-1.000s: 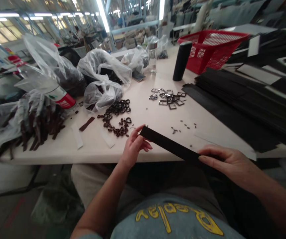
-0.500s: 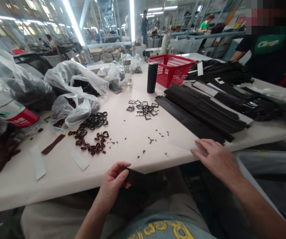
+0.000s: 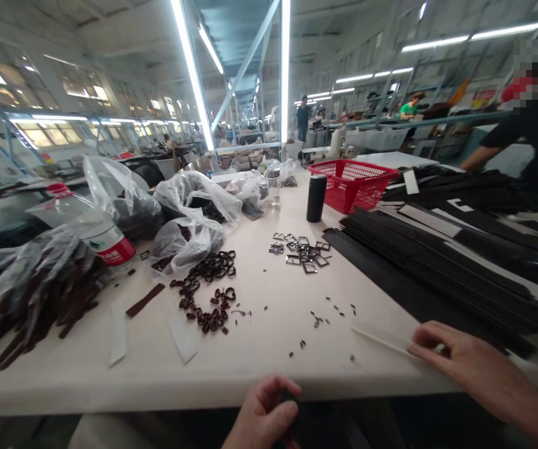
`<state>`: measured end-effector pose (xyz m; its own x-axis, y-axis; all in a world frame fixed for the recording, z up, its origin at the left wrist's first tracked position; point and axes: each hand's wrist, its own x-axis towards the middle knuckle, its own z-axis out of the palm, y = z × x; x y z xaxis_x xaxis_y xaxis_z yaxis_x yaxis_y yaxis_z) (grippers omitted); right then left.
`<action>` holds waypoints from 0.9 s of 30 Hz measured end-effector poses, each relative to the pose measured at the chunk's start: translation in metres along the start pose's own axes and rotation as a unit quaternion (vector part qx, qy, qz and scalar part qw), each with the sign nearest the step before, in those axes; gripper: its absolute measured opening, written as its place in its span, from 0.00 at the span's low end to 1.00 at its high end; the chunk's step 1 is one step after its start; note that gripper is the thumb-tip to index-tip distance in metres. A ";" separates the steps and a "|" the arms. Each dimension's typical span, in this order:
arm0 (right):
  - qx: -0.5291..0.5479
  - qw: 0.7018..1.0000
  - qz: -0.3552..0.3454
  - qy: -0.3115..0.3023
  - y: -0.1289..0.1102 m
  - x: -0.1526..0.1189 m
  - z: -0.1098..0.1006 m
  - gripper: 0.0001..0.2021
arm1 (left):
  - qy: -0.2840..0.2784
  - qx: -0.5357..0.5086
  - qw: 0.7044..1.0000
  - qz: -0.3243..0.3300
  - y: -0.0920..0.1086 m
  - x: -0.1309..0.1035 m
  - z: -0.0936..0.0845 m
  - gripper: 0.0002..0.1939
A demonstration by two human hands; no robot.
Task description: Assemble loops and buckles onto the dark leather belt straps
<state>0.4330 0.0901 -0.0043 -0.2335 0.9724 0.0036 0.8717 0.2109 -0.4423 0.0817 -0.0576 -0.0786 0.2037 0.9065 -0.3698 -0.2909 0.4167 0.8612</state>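
At the table's front edge, my left hand (image 3: 269, 411) is closed, thumb against curled fingers, on a black strip (image 3: 289, 396); most of the strip is lost against the dark below the table. My right hand (image 3: 456, 362) pinches the near end of a thin white strip (image 3: 381, 340), seen almost edge-on above the tabletop. Left of this strip lie several tiny dark metal pieces (image 3: 318, 321). Beyond my right hand, long black strips (image 3: 432, 268) are stacked in a fanned pile. Square metal buckles (image 3: 304, 252) form a loose heap mid-table.
Brown and black loops (image 3: 208, 312) lie left of centre, near plastic bags (image 3: 187, 240) and a large bottle (image 3: 110, 240). Farther back stand a black cylinder (image 3: 316, 198), a clear bottle (image 3: 273, 184) and a red basket (image 3: 357, 184). A co-worker (image 3: 531, 125) stands at the right.
My view has tilted up, so the table sits lower in the picture. The white strip has turned from flat to nearly edge-on in my right hand. My left hand keeps its grip.
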 end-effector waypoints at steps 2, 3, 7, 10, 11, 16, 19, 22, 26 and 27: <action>0.033 0.999 -0.012 -0.007 -0.008 0.016 -0.003 0.15 | -0.006 -0.005 1.000 0.011 0.000 0.002 0.000 0.29; 0.044 0.999 -0.022 -0.006 -0.016 0.028 -0.006 0.15 | -0.005 -0.008 1.000 0.019 0.001 0.003 0.001 0.29; 0.052 0.994 -0.062 0.071 -0.071 0.103 -0.031 0.12 | -0.013 -0.011 0.999 0.030 0.003 0.005 0.008 0.30; 0.074 0.946 -0.127 0.288 -0.125 0.144 -0.049 0.11 | -0.002 -0.002 1.000 0.018 0.007 0.005 0.010 0.31; 0.093 0.925 -0.166 0.328 -0.142 0.145 -0.050 0.14 | 0.008 -0.003 1.000 0.022 0.010 0.003 0.009 0.31; 0.284 0.912 -0.293 0.052 -0.190 0.061 0.004 0.29 | 0.118 -0.020 0.989 0.092 0.048 -0.020 0.002 0.23; 0.324 0.901 -0.251 -0.144 -0.191 -0.006 0.051 0.32 | 0.152 -0.040 0.981 0.113 0.066 -0.031 -0.003 0.19; 0.330 0.914 -0.176 -0.155 -0.185 -0.041 0.078 0.24 | 0.160 -0.075 0.978 0.112 0.067 -0.034 -0.004 0.21; 0.295 0.933 -0.194 -0.070 -0.180 -0.049 0.085 0.16 | 0.171 -0.118 0.973 0.097 0.056 -0.036 0.005 0.24; 0.281 0.934 -0.216 -0.052 -0.179 -0.049 0.084 0.15 | 0.173 -0.128 0.972 0.093 0.054 -0.036 0.008 0.24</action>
<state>0.2522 -0.0034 -0.0003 -0.5771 0.7875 0.2162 0.3302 0.4672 -0.8202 0.0665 -0.0684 -0.0158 -0.1887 0.9175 -0.3501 -0.5246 0.2071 0.8258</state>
